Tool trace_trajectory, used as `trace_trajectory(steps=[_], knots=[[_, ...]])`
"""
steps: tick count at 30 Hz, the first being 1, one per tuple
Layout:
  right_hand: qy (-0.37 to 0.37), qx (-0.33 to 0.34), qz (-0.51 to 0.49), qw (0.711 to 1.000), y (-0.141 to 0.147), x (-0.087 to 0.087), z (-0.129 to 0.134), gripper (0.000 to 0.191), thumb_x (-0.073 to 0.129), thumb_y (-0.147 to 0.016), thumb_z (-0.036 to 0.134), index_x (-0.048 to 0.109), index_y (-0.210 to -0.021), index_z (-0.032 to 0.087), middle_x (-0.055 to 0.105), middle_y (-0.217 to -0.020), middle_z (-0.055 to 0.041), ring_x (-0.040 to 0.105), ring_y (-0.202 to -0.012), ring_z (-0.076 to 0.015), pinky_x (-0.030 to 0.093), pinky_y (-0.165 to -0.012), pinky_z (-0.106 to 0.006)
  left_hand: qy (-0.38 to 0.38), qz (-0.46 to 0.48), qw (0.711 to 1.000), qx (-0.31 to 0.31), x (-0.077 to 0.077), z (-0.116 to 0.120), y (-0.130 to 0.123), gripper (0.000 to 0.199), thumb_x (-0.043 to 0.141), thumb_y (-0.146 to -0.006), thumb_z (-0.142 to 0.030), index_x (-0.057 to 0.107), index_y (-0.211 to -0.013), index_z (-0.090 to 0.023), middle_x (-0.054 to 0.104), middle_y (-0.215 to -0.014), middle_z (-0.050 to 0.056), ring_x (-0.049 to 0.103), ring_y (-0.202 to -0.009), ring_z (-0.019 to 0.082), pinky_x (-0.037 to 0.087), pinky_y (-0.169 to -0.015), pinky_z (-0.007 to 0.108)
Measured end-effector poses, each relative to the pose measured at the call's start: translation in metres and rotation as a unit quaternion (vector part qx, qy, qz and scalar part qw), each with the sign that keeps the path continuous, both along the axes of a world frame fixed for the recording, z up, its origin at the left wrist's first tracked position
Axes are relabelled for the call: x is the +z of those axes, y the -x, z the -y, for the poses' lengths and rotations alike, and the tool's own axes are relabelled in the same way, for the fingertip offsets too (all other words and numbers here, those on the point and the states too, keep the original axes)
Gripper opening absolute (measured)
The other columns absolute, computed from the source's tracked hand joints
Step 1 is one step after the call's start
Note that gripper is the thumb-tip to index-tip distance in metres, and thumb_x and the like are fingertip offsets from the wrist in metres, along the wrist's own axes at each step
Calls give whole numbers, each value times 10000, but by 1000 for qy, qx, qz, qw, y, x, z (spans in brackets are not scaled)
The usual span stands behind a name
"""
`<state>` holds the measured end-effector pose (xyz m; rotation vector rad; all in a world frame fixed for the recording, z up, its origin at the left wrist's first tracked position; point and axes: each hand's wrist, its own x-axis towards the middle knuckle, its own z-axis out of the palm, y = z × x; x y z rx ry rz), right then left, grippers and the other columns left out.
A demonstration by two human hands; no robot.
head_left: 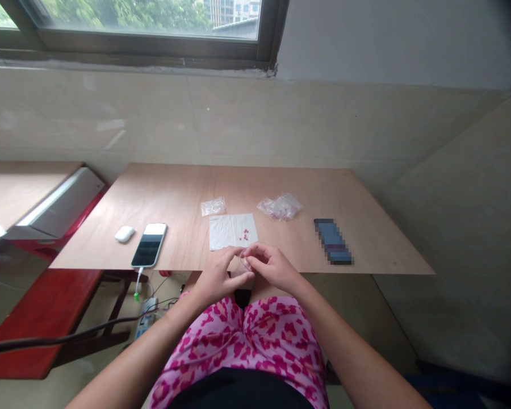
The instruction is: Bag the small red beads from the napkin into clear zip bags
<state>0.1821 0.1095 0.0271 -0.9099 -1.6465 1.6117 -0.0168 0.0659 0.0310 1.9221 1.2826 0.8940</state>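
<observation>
At the table's front edge my two hands meet over a thin, clear loop, perhaps a strand; its kind is too small to make out. My left hand curves its thumb and fingers around the loop's left side. Thumb and forefinger of my right hand pinch it from the other side, and the fingertips partly hide it. Just beyond them lies a white cloth or tissue with several small red-pink pieces on its right part. Behind this are a clear plastic packet and a pile of clear bags holding reddish bits.
On the wooden table, a phone with a white cable and a white rounded case lie left. A dark, pixelated phone-shaped thing lies right. A red bench and power strip are below left.
</observation>
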Motion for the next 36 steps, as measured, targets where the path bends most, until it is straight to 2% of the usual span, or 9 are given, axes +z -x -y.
trace_trajectory(steps=[5, 7, 9, 11, 15, 23, 31, 36], knots=[[-97, 11, 65, 993, -4, 10, 1, 214, 556, -957, 277, 758, -954, 207, 711, -966, -64, 656, -882, -215, 513, -810, -330, 46, 90, 995, -7, 6, -2, 1, 311, 658, -954, -431, 710, -1190, -235, 736, -1144, 99, 668, -1070, 281, 501, -972, 413], [-145, 24, 73, 986, -5, 13, 2, 217, 554, -948, 239, 769, -944, 209, 683, -964, -68, 642, -893, -216, 500, -838, -337, 78, 131, 988, -13, 8, -4, 1, 305, 639, -964, -448, 734, -1156, -231, 754, -1047, 86, 690, -993, 268, 526, -928, 398], [-165, 29, 79, 983, -5, 15, 3, 201, 566, -947, 227, 765, -932, 209, 651, -952, -67, 625, -860, -207, 494, -822, -332, 123, 168, 978, -28, 8, -5, 1, 331, 632, -965, -473, 747, -1140, -217, 752, -918, 76, 701, -898, 256, 546, -861, 377], [-171, 25, 84, 981, -6, 15, 3, 173, 585, -950, 233, 741, -882, 203, 622, -929, -61, 607, -820, -196, 488, -791, -323, 162, 195, 966, -46, 7, -6, 2, 360, 626, -969, -490, 750, -1136, -196, 743, -878, 73, 698, -859, 246, 548, -821, 360], [-184, 10, 79, 980, -5, 17, 4, 181, 607, -956, 257, 671, -798, 197, 580, -885, -44, 580, -787, -183, 481, -760, -308, 185, 228, 955, -45, 2, -8, 2, 339, 632, -974, -479, 759, -1058, -176, 753, -990, 89, 694, -929, 240, 532, -867, 353], [-178, 19, 78, 981, -4, 19, 4, 202, 603, -995, 321, 704, -867, 203, 615, -929, -58, 604, -829, -190, 496, -766, -313, 196, 239, 950, -48, -5, -9, 5, 353, 626, -980, -497, 747, -1109, -192, 748, -1076, 95, 682, -1019, 248, 511, -932, 352], [-205, 14, 79, 976, -6, 17, 3, 218, 596, -1006, 300, 662, -823, 202, 613, -881, -41, 603, -796, -178, 488, -739, -306, 184, 225, 955, -51, -6, -9, 4, 375, 542, -1030, -504, 716, -1031, -172, 712, -1049, 80, 646, -1025, 232, 481, -971, 354], [-209, -20, 98, 973, -7, 13, -1, 244, 603, -1011, 316, 655, -804, 199, 616, -818, -28, 592, -751, -172, 465, -701, -305, 210, 234, 947, -73, -7, -8, 4, 392, 517, -1040, -515, 685, -1179, -189, 700, -1110, 77, 640, -1044, 235, 491, -960, 364]])
